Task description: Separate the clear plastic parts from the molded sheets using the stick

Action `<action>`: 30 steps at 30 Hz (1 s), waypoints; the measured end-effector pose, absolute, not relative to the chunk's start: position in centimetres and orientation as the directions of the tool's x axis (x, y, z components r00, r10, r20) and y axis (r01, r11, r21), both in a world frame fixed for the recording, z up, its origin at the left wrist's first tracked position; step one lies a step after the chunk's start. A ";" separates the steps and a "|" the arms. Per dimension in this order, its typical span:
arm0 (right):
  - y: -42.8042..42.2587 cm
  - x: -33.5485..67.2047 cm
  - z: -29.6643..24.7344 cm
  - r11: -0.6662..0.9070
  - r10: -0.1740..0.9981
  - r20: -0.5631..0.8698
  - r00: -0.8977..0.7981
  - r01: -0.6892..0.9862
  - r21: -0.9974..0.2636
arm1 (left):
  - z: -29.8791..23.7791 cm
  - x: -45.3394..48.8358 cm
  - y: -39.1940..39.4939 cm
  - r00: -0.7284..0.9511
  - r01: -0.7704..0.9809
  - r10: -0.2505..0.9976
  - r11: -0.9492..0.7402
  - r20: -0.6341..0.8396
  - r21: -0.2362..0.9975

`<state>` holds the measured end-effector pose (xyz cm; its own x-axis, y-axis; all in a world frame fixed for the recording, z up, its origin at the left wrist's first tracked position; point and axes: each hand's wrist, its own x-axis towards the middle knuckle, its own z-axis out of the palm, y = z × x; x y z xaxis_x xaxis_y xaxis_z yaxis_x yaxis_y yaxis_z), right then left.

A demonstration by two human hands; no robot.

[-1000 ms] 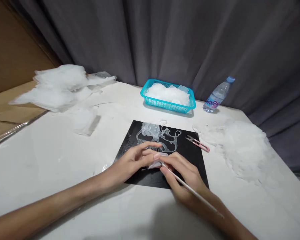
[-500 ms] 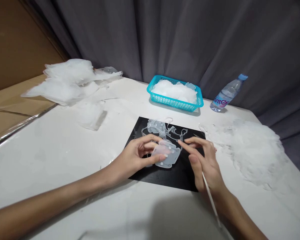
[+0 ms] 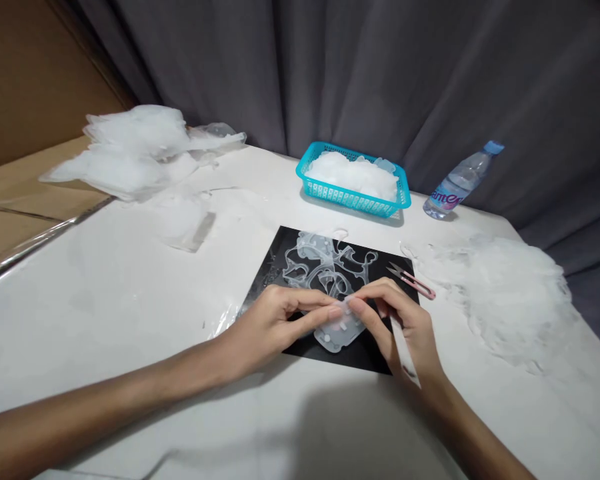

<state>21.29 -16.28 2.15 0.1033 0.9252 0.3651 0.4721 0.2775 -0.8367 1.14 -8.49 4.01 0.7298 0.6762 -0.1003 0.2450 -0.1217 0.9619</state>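
Cardboard (image 3: 25,193) lies at the far left, and a heap (image 3: 130,150) of translucent white pieces sits on its edge and on the back corner of the table (image 3: 105,313). Just in front of the heap lies a small clear bag (image 3: 187,227). The left forearm comes in from the lower left, and the left hand (image 3: 270,323) rests at the near left edge of the mat (image 3: 367,347), a black sheet flat on the middle of the table. Its thumb and forefinger are pinched on the piece (image 3: 337,330), a soft, whitish, rounded thing with small studs, held low over the near part of the mat. Behind the piece, on the far half of the mat, lies a web (image 3: 325,260) of clear trimmings. Farther back, near the grey curtain (image 3: 380,80), stands a teal basket (image 3: 347,198) filled with white pieces. The right hand (image 3: 405,327) meets the left at the piece, its fingertips closed on the same upper edge, so both hands grip it together. A thin white stick (image 3: 404,352) is tucked in the right hand and points back along the wrist. Pink snips (image 3: 414,284) lie just off the mat's right edge. A bottle (image 3: 460,183) stands at the back right, and a second pile (image 3: 505,287) of white scraps spreads over the right side of the table.
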 end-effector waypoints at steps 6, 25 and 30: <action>-16.4 21.4 2.5 0.259 0.934 0.341 0.107 0.452 -0.853 | 4.1 1.0 -8.6 0.740 0.251 0.671 -0.205 -0.050 0.946; -16.2 33.1 4.4 -0.053 0.575 0.726 0.377 0.903 -0.426 | 0.6 0.1 -5.1 0.719 0.511 0.673 -0.679 0.171 0.527; -16.5 39.9 3.3 -0.528 0.475 0.704 0.528 0.811 -0.252 | -0.2 0.4 -4.0 0.744 0.544 0.654 -0.714 0.140 0.441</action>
<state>39.90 -16.50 3.35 0.5281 0.4754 0.7036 0.8112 -0.5275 -0.2524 0.37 -3.97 -0.18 0.7437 0.6537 0.1402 0.5440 -0.7136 0.4414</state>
